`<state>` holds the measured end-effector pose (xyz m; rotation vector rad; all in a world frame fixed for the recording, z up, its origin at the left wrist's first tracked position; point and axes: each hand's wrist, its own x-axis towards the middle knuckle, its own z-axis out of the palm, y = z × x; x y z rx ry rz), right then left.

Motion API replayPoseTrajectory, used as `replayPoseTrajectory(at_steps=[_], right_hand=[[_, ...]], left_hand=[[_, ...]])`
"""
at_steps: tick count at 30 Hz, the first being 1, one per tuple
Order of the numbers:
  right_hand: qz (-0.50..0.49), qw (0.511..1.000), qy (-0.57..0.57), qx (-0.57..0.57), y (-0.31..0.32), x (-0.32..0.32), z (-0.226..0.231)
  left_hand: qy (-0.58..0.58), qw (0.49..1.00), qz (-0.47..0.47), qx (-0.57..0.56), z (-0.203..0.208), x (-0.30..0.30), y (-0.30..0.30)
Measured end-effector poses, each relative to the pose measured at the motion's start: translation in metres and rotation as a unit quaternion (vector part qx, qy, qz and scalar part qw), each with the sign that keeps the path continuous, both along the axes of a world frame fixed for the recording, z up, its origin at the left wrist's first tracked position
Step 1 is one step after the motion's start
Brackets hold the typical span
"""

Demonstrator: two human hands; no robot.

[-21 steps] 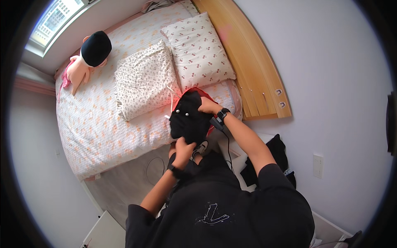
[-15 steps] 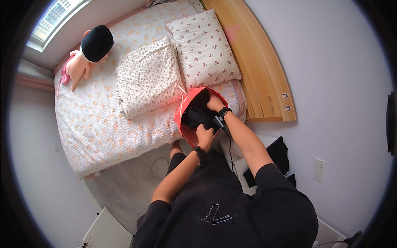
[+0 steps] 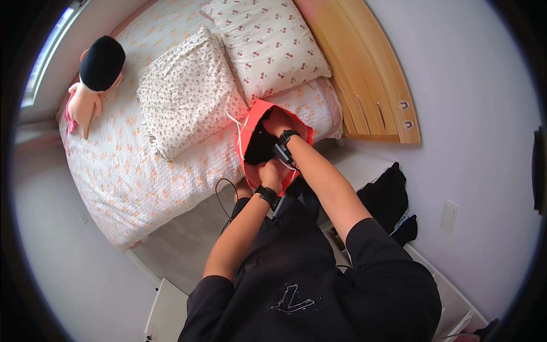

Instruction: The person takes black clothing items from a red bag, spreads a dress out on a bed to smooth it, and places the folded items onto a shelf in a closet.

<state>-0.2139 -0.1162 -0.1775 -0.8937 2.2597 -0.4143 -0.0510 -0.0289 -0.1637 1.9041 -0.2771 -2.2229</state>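
Note:
A red bag (image 3: pixel 307 133) with white cord handles leans at the edge of the bed, its mouth facing me. Black cloth (image 3: pixel 259 145) fills part of its inside. My right hand (image 3: pixel 277 123) reaches into the bag's far right side, the fingers hidden against the cloth. At the near side of the opening, my left hand (image 3: pixel 270 173) is closed, with its curled fingers at the black cloth's lower edge. Each wrist wears a black band with a small device.
The bed (image 3: pixel 188 185) carries a folded white quilt (image 3: pixel 188 94), a cherry-print pillow (image 3: pixel 273 48) and a doll (image 3: pixel 94 85). A wooden headboard (image 3: pixel 364 68) stands at the right. Black clothes (image 3: pixel 387 194) lie on a white surface to my right. A dark cable (image 3: pixel 219 191) loops near my leg.
My view has shifted. Both hands remain at the bag, and the right has gone deeper. The black cloth sits lower inside, showing more of the bag's inner wall.

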Motion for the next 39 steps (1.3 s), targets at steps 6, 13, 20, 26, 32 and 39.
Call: replayPoseTrajectory(at_steps=[6, 13, 20, 26, 32, 39], right_hand=[[-0.084, 0.959, -0.217, -0.162, 0.044, 0.011, 0.058], [-0.146, 0.899, -0.244, -0.334, 0.240, 0.036, 0.186], [-0.335, 0.940, -0.002, -0.056, 0.485, 0.110, 0.160], [-0.463, 0.886, 0.017, -0.035, 0.579, 0.138, 0.154], [-0.606, 0.786, 0.062, -0.106, 0.611, 0.136, 0.130], [-0.366, 0.887, 0.260, 0.110, 0.614, 0.068, 0.125]], left_hand=[[-0.034, 0.888, -0.221, -0.402, -0.037, -0.035, -0.034], [-0.326, 0.396, -0.648, -0.563, -0.021, -0.075, -0.075], [-0.340, 0.241, -0.700, -0.580, -0.110, -0.073, -0.117], [-0.297, 0.276, -0.760, -0.509, -0.143, -0.105, -0.194], [-0.095, 0.473, -0.764, -0.427, -0.083, -0.130, -0.214], [0.022, 0.470, -0.736, -0.487, 0.062, -0.106, -0.126]])
